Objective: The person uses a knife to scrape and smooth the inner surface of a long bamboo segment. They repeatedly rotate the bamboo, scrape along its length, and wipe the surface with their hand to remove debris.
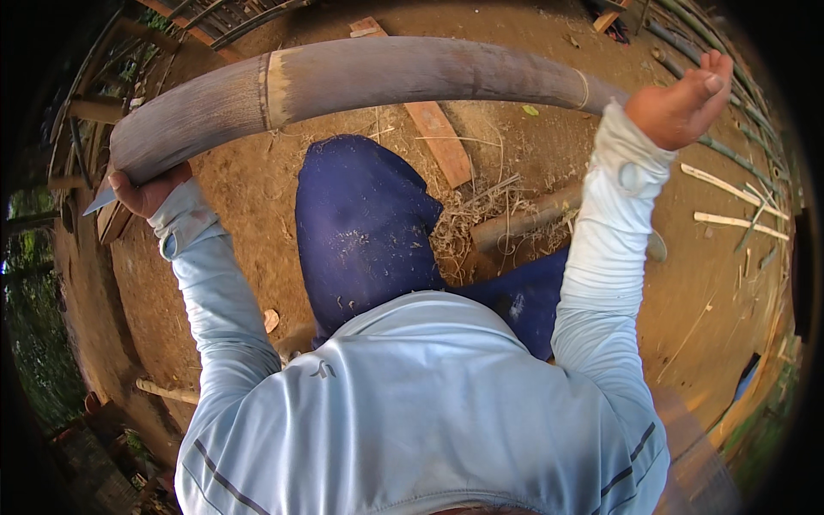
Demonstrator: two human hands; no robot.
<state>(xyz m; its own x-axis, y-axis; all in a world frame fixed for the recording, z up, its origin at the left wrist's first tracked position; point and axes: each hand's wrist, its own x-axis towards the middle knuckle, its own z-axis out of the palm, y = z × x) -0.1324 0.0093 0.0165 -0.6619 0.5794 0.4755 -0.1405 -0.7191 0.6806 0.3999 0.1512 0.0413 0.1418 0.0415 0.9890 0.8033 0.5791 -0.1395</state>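
Note:
A thick grey-brown bamboo pole (pixel 369 79) with pale node rings spans the space in front of me, curved by the lens. Beneath its left end, my left hand (pixel 154 190) is closed, its thumb up against the pole. From this fist a knife (pixel 99 199) pokes out to the left; only its pointed, shiny blade shows, and its handle is hidden. My right hand (pixel 682 105) is at the pole's right end, fingers stretched up and apart from the wood, with nothing visible in it. My wrist covers that end of the pole.
Below the pole, a reddish plank (pixel 439 142) lies on the dirt ground, beside bamboo shavings (pixel 468 227) and another bamboo piece (pixel 524 219). Split strips (pixel 738 225) and long poles (pixel 751 112) lie right. My raised knee (pixel 365 223) is under the pole's middle.

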